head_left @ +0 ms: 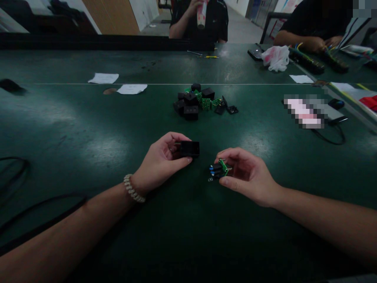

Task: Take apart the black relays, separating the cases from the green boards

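Note:
My left hand [165,157] grips a small black plastic housing [190,148] between thumb and fingers, its dark face turned toward the right. To the right of it, my right hand [247,175] pinches a green circuit board [224,168] near its edge. Dark cylindrical parts with blue and white ends stick out from the board to the left. The housing and the board are apart, with a short gap between them. Beyond both hands lies a pile of black plastic housings [191,112] mixed with green circuit boards [206,103].
Paper slips [132,89] lie at the back left. A crumpled plastic bag [276,58] and a wallet-like dark object [255,53] sit at the back right. Black cables [41,208] run along the left side. Two other people are across the table, one holding a drink cup [202,15].

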`<state>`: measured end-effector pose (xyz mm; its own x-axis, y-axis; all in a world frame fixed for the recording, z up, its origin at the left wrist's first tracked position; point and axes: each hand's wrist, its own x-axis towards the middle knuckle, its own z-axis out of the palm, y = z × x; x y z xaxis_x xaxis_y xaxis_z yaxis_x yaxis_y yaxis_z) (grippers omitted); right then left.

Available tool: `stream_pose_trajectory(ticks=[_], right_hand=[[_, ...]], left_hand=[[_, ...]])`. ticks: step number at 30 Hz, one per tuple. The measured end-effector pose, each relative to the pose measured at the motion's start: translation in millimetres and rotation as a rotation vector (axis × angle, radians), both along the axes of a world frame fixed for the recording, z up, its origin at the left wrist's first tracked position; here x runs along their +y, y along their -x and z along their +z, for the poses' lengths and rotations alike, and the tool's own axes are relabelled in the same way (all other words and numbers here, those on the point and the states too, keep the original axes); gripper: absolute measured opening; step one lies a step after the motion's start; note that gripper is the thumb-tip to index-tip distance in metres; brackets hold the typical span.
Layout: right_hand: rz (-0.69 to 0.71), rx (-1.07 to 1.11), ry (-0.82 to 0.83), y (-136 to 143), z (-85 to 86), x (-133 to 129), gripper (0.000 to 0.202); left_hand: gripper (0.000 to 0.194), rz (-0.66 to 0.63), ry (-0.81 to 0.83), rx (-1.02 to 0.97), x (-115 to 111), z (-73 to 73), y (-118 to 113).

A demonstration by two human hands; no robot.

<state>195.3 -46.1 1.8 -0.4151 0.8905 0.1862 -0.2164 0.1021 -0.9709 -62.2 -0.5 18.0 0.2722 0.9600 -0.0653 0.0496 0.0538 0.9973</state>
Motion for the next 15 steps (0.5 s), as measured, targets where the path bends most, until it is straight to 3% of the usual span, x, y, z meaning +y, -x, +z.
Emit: stream_pose_trajectory(ticks=[15], right_hand=[[0.038,0.090,0.023,2.4,-3.5,0.0,0.043]], left_hand=[[0.047,0.014,0.010,0.004,-1.4,1.5,-1.6]])
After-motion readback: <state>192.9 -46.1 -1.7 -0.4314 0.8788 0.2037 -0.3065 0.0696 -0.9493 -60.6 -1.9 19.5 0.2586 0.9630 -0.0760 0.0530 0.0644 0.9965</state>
